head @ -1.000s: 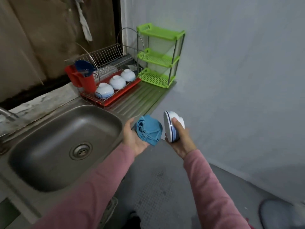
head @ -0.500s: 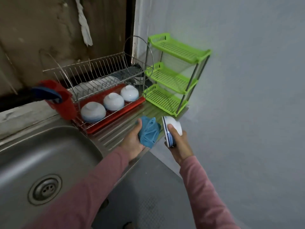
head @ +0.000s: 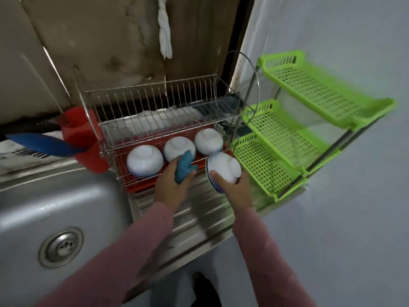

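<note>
The bowl [head: 224, 170] is white with a blue rim, the cloth [head: 184, 166] teal-blue. The tray [head: 141, 189] and cup [head: 85, 140] are red; the grid-patterned shelf [head: 309, 120] is bright green, both sleeves [head: 263, 240] dusty pink

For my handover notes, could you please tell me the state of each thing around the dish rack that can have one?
White ceramic bowl with blue rim: tilted, base up, gripped by the right hand.
Crumpled blue cloth: bunched, held in the left hand.
Three white ceramic bowls: upside down, in a row on the rack's red tray.
Blue plastic utensil: leaning out of the red plastic holder.
</note>
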The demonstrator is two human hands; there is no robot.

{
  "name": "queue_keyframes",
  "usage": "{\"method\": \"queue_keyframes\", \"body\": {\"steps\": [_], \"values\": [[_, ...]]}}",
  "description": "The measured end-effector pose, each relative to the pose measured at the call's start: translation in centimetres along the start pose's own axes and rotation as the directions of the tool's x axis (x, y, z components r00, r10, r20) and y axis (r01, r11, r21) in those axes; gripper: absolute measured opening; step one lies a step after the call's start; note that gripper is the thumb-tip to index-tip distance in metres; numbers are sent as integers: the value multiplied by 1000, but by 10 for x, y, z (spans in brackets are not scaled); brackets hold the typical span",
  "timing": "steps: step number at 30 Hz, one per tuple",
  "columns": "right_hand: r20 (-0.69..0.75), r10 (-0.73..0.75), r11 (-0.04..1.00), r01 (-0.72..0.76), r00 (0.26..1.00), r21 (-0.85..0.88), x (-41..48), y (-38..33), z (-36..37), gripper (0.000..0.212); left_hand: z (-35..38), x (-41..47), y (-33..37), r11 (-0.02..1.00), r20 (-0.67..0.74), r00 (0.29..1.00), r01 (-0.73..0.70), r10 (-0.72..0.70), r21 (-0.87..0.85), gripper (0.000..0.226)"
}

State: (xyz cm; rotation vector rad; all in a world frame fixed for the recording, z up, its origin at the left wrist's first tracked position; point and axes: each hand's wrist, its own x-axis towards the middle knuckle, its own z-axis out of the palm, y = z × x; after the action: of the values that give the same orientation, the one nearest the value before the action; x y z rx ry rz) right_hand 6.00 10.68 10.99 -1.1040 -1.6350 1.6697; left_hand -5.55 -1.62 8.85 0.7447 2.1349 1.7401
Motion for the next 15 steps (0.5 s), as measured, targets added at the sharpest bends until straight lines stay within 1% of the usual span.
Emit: {"method": "queue_keyframes", "body": {"steps": [2,4,5,7,8,9,10,12,13,15], "values": [[92,-53,998,57,994,-41,26,1,14,62,-5,12,-3,989,-66,996,-42,52,139,45],[167,-111,986,130,980,-106,52,5,27,69,-8,23,-7,963,-139,985,-66,105,262,46],[201,-134,973,168,970,-161,63,6,32,77,-10,28,-9,955,-168,980,-55,107,292,46],[253,-164,928,236,953,-288,84,7,43,98,-13,37,-14,948,-230,971,9,67,317,47],[269,-184,894,275,945,-354,94,6,49,107,-14,42,-18,942,-260,965,49,42,333,49],[290,-214,849,324,933,-417,102,3,54,111,-15,47,-21,935,-289,957,75,30,347,49],[313,-259,794,386,914,-470,112,1,59,111,-15,51,-24,930,-318,948,95,24,356,49],[361,-325,678,481,874,-556,126,-9,67,104,-12,55,-24,931,-361,933,116,18,346,43],[390,-322,627,503,863,-595,132,-15,71,100,-10,56,-23,931,-374,927,125,13,343,41],[446,-263,529,515,855,-675,139,-23,81,98,-7,58,-20,932,-409,913,150,-2,329,39]]}}
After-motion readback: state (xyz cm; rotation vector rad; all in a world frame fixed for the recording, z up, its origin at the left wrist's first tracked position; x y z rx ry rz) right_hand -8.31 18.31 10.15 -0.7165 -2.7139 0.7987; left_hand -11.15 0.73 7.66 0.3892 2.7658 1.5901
